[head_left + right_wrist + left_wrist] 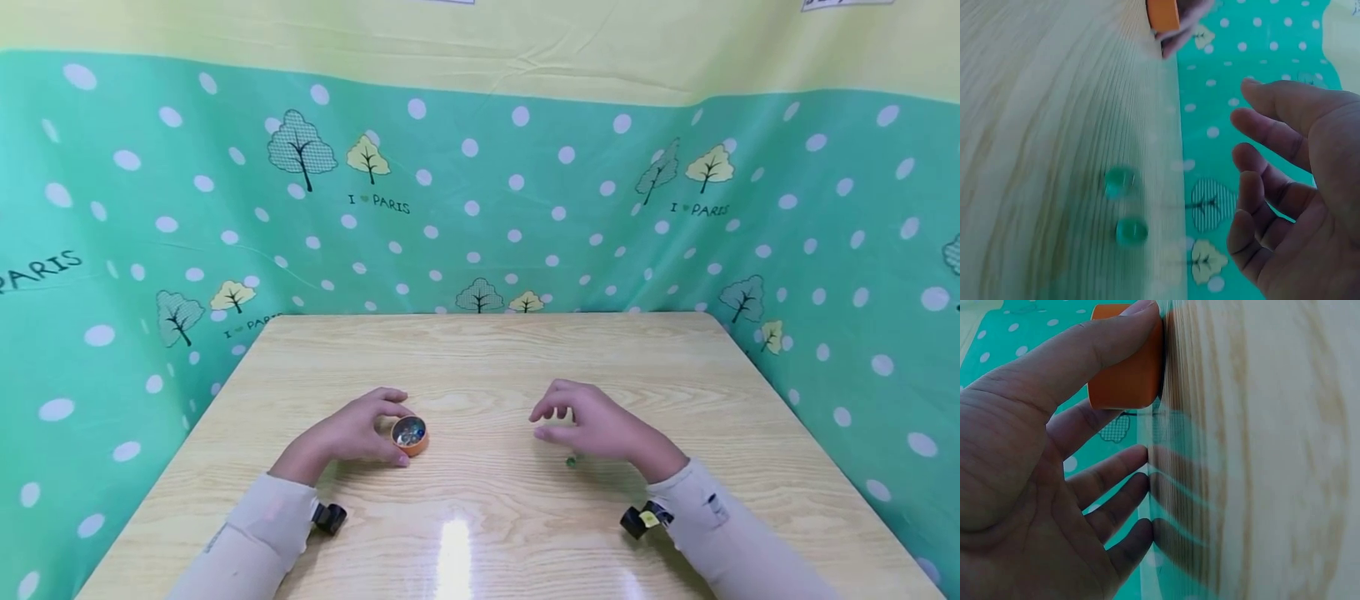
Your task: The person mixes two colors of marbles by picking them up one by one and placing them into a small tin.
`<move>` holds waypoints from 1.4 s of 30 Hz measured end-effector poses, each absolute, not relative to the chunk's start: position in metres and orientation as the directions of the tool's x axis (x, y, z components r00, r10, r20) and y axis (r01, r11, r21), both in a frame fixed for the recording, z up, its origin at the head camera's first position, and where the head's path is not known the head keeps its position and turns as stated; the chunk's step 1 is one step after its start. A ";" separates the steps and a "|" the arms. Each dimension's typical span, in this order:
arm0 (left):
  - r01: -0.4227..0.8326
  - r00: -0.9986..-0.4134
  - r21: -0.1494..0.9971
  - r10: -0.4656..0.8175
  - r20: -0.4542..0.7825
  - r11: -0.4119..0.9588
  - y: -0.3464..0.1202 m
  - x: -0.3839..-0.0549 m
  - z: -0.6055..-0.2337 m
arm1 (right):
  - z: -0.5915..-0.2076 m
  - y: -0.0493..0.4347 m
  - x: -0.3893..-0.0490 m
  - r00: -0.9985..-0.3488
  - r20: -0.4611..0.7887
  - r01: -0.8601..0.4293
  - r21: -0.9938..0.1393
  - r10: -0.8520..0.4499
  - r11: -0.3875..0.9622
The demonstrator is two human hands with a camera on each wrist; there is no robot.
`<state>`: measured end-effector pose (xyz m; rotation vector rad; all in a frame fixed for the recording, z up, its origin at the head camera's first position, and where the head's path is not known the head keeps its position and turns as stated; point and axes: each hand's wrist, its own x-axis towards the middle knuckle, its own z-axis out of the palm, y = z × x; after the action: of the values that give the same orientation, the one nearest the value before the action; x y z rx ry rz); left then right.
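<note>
On the left of the table, my left hand (358, 429) grips a small round orange container (426, 442) from the side, thumb at the near side and index finger at the far side. Clear and dark blue glass marbles (410, 432) show inside it. The left wrist view has the thumb along the container's orange wall (1124, 378), the other fingers spread with their tips at the tabletop. My right hand (592, 421) hovers over the table, fingers loosely bent and holding nothing. Beneath it lie two green marbles (1132, 232) in the right wrist view; one green marble (571, 461) shows in the head view.
The light wood-grain table (487, 358) has a glossy top with a bright reflection near the front. A green and yellow polka-dot cloth (517, 225) hangs behind it and along both sides. Black wrist cameras (330, 517) are strapped over the pale sleeves.
</note>
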<state>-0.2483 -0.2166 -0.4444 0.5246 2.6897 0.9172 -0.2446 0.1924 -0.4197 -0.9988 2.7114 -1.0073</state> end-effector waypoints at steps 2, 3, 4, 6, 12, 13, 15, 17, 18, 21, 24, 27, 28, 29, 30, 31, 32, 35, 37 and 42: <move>0.262 -0.902 0.624 0.417 -0.113 0.736 -0.217 -0.248 -0.444 | -0.421 0.202 -0.244 -0.795 0.137 -0.534 -0.621 -0.591 0.574; 0.265 -0.901 0.625 0.419 -0.111 0.735 -0.217 -0.249 -0.444 | -0.422 0.206 -0.244 -0.800 0.136 -0.526 -0.628 -0.585 0.573; 0.265 -0.901 0.626 0.419 -0.110 0.734 -0.217 -0.249 -0.443 | -0.424 0.211 -0.244 -0.801 0.136 -0.522 -0.634 -0.582 0.570; 0.278 -0.898 0.621 0.427 -0.102 0.733 -0.217 -0.249 -0.443 | -0.427 0.218 -0.243 -0.806 0.129 -0.509 -0.648 -0.577 0.567; 0.276 -0.900 0.621 0.424 -0.100 0.734 -0.216 -0.249 -0.443 | -0.439 0.236 -0.246 -0.810 0.078 -0.458 -0.704 -0.582 0.543; 0.275 -0.900 0.623 0.423 -0.100 0.732 -0.216 -0.249 -0.444 | -0.441 0.239 -0.248 -0.807 0.067 -0.450 -0.713 -0.587 0.538; 0.272 -0.901 0.627 0.422 -0.101 0.730 -0.215 -0.249 -0.444 | -0.446 0.244 -0.251 -0.792 0.050 -0.443 -0.733 -0.608 0.516; 0.265 -0.902 0.629 0.418 -0.105 0.731 -0.215 -0.248 -0.444 | -0.452 0.248 -0.255 -0.769 0.045 -0.447 -0.750 -0.637 0.488; 0.263 -0.903 0.629 0.416 -0.107 0.731 -0.215 -0.248 -0.444 | -0.454 0.250 -0.257 -0.758 0.042 -0.448 -0.760 -0.651 0.471; 0.261 -0.905 0.624 0.413 -0.108 0.736 -0.216 -0.248 -0.444 | -0.460 0.256 -0.262 -0.728 0.032 -0.443 -0.783 -0.685 0.436; 0.268 -0.904 0.619 0.416 -0.103 0.738 -0.216 -0.248 -0.443 | -0.463 0.260 -0.266 -0.713 0.015 -0.439 -0.789 -0.701 0.430; 0.275 -0.902 0.620 0.421 -0.099 0.735 -0.217 -0.248 -0.443 | -0.466 0.262 -0.269 -0.700 0.009 -0.452 -0.779 -0.714 0.434; 0.276 -0.901 0.619 0.421 -0.098 0.735 -0.218 -0.247 -0.443 | -0.467 0.263 -0.270 -0.696 0.009 -0.456 -0.778 -0.718 0.432; 0.277 -0.902 0.618 0.421 -0.097 0.735 -0.218 -0.247 -0.443 | -0.468 0.263 -0.270 -0.691 0.009 -0.459 -0.778 -0.723 0.428; 0.275 -0.903 0.620 0.420 -0.096 0.735 -0.218 -0.247 -0.443 | -0.468 0.263 -0.271 -0.686 0.009 -0.461 -0.779 -0.727 0.426; 0.273 -0.903 0.620 0.417 -0.097 0.736 -0.218 -0.247 -0.443 | -0.469 0.264 -0.271 -0.683 0.007 -0.463 -0.777 -0.730 0.426; 0.272 -0.904 0.621 0.416 -0.097 0.735 -0.218 -0.247 -0.444 | -0.469 0.264 -0.271 -0.680 0.002 -0.461 -0.779 -0.734 0.425; 0.277 -0.901 0.621 0.422 -0.097 0.734 -0.218 -0.247 -0.443 | -0.469 0.264 -0.272 -0.673 -0.019 -0.453 -0.780 -0.739 0.432; 0.280 -0.899 0.620 0.427 -0.098 0.733 -0.218 -0.247 -0.443 | -0.470 0.264 -0.272 -0.671 -0.028 -0.450 -0.778 -0.740 0.438; 0.268 -0.903 0.620 0.417 -0.105 0.738 -0.218 -0.246 -0.444 | -0.471 0.264 -0.271 -0.674 -0.027 -0.462 -0.765 -0.739 0.449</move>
<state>-0.2465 -0.2181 -0.4439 0.5411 2.7023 0.9099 -0.2714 0.2638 -0.4708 -1.0188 2.3475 -1.0764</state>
